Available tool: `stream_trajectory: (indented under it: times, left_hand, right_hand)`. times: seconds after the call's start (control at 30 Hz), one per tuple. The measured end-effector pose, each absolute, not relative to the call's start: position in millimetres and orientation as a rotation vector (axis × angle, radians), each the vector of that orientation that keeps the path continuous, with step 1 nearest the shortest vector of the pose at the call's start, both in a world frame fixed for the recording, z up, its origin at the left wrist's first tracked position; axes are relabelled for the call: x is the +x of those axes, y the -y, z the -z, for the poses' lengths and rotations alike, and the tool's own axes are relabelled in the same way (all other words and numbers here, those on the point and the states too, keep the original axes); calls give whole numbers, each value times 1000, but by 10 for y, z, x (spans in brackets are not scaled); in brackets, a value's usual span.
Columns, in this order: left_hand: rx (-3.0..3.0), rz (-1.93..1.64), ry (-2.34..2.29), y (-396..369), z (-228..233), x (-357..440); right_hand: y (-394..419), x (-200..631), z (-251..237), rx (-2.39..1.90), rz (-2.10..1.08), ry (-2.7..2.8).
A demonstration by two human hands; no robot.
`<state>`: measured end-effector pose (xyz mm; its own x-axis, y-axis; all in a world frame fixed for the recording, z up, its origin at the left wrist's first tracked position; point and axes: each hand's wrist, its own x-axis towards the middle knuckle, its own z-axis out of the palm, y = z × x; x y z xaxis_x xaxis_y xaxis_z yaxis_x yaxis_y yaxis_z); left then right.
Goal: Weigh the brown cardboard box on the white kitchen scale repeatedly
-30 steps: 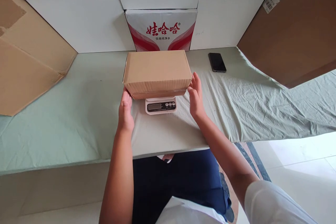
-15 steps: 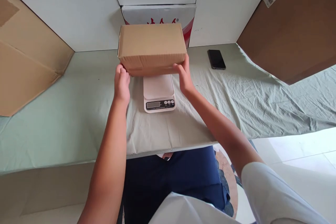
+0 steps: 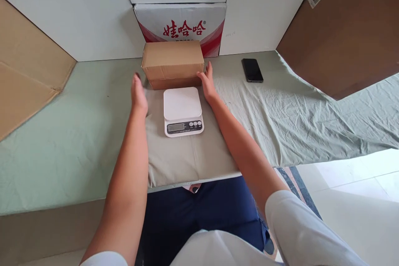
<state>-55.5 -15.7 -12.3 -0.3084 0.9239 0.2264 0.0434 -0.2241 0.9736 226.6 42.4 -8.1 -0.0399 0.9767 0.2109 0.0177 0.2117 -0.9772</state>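
Note:
A closed brown cardboard box (image 3: 172, 63) rests on the green cloth just behind a white digital scale (image 3: 182, 110), whose platform is bare. My left hand (image 3: 138, 92) hovers with fingers apart a little left of the box, clear of it. My right hand (image 3: 207, 83) is flat and open, its fingertips at the box's lower right corner. Neither hand holds anything.
A black phone (image 3: 252, 70) lies on the green cloth (image 3: 293, 112) to the right. A white carton with red print (image 3: 183, 23) stands behind the box. Large cardboard sheets lean at the left (image 3: 28, 75) and upper right (image 3: 349, 29). White panels form the back wall.
The box went up off the scale, then back onto the cloth behind it. Both hands have let go, the left one drawing away from the box.

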Motion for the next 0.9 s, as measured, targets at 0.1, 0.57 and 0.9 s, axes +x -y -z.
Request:
stream_trajectory:
  times: [0.1, 0.57, 0.9]
  left_hand:
    - [1065, -1671, -1433, 259, 13, -747]
    - [1183, -1619, -1176, 175, 79, -323]
    - [1276, -1686, -1156, 853, -297, -233]
  right_hand:
    - [-525, 2525, 110, -1111, -1067, 1241]
    - [-247, 2189, -26, -949, -1105, 1410]
    - [411, 2396, -507, -781, -998, 1658]
